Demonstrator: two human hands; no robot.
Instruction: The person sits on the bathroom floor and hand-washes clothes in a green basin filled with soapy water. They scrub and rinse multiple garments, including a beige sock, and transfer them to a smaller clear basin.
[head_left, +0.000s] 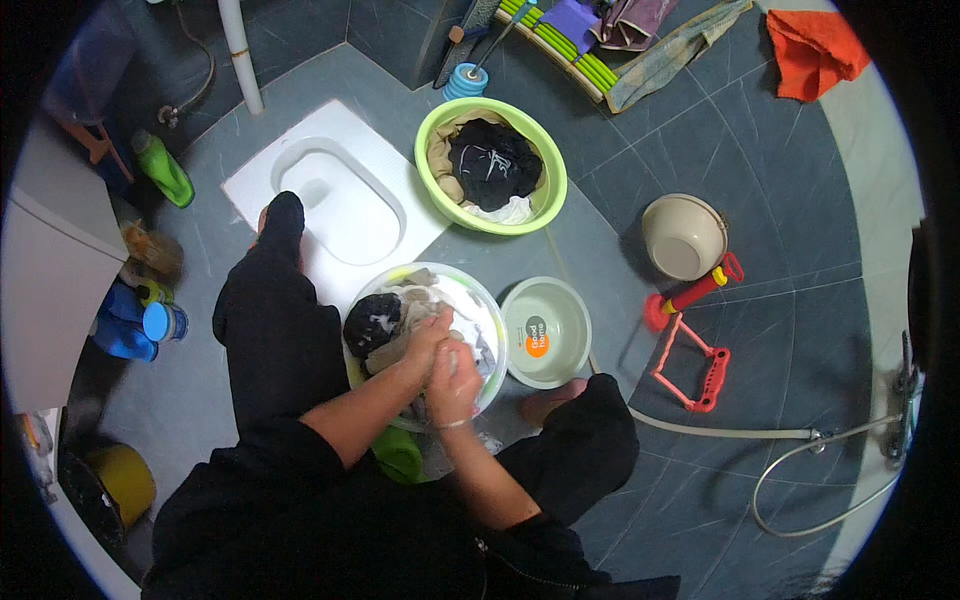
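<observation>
My left hand (430, 339) and my right hand (454, 381) are pressed together over a round wash basin (500, 360). Foam wets the fingers, and whether cloth is pinched between them is hidden. Beneath the hands lie wet clothes: a beige-grey garment (415, 309), a black piece (372, 324) with suds on it, and white cloth or foam (472, 315) at the right. A bracelet circles my right wrist. Against the basin's right side stands a smaller pale green basin (555, 300), bearing a label inside.
A lime-green tub (556, 196) of dark and beige clothes stands beyond, by the white squat toilet (390, 225). To the right are a beige bucket (686, 225), a red-and-yellow plunger pump (694, 291) and a hose (720, 430). Bottles, including a green one (166, 174), line the left.
</observation>
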